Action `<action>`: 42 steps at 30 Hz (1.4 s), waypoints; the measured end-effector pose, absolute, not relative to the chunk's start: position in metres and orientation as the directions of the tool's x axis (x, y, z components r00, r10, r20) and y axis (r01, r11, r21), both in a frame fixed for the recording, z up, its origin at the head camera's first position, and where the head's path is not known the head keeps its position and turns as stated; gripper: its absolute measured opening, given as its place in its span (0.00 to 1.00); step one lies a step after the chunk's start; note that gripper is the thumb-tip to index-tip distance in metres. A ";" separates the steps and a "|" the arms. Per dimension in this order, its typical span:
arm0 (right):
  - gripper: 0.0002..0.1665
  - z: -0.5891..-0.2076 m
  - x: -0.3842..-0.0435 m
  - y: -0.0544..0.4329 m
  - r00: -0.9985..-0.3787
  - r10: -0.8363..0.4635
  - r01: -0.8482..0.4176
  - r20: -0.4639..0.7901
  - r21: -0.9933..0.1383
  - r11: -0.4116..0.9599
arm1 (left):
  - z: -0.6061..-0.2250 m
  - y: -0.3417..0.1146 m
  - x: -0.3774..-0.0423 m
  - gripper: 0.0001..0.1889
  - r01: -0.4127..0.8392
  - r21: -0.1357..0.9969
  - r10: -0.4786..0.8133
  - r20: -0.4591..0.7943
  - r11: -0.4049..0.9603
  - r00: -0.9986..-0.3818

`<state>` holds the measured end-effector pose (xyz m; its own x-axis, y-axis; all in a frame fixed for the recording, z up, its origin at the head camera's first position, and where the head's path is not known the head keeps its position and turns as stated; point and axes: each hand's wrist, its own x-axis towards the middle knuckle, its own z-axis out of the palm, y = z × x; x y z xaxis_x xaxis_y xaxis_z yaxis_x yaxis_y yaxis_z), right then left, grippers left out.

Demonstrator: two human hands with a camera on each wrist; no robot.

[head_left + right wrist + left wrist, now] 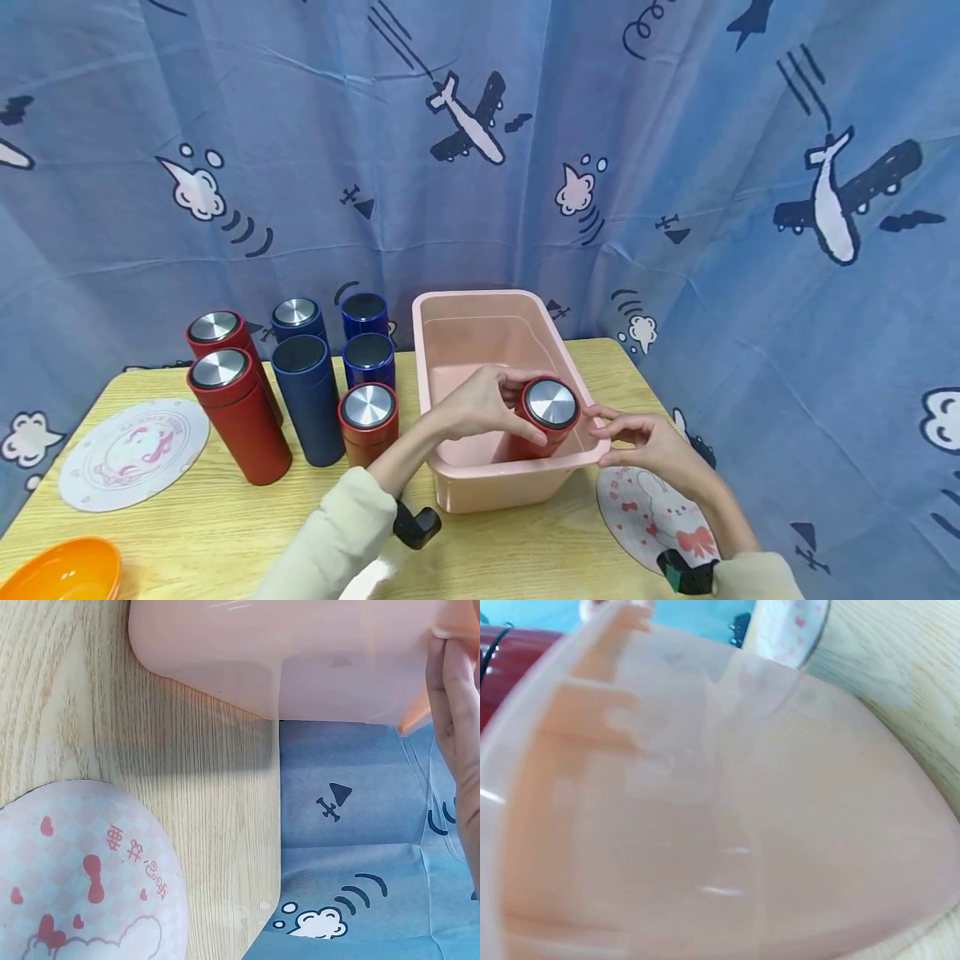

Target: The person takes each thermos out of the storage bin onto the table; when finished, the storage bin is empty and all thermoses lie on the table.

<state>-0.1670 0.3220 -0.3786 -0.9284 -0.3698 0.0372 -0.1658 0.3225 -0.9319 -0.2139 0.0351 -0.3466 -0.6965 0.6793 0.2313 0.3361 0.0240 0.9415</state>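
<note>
In the head view my left hand (491,407) grips a red thermos (542,417) with a silver lid, low in the front right corner of a pink plastic bin (491,472). Fingers and thumb wrap the bottle just below its lid; its base is hidden by the bin's front wall. On the bin's right rim, my right hand (647,446) pinches the edge between fingers and thumb. The left wrist view is mostly filled by the bin's translucent wall (667,825), with part of the red thermos (514,664) at the upper left. Fingers (456,697) of the right hand meet the rim in the right wrist view.
Left of the bin stand several bottles: tall red ones (243,421), blue ones (307,400) and a short red one (369,421). Round patterned mats lie at left (135,454) and right (652,517). An orange bowl (63,571) sits front left. A blue curtain (480,208) hangs behind.
</note>
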 end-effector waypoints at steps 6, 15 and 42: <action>0.23 -0.379 -0.167 0.322 -0.925 -0.378 -0.171 0.044 -0.936 0.309 | -0.328 0.032 -0.205 0.35 0.328 0.944 0.630 0.237 0.029 -0.739; 0.22 -0.381 -0.168 0.323 -0.921 -0.386 -0.178 0.047 -0.933 0.312 | -0.304 0.027 -0.194 0.34 0.252 0.964 0.553 0.253 -0.080 -0.794; 0.21 -0.381 -0.169 0.322 -0.920 -0.388 -0.182 0.050 -0.933 0.311 | -0.204 -0.029 -0.161 0.32 0.266 0.963 0.408 0.261 -0.045 -0.875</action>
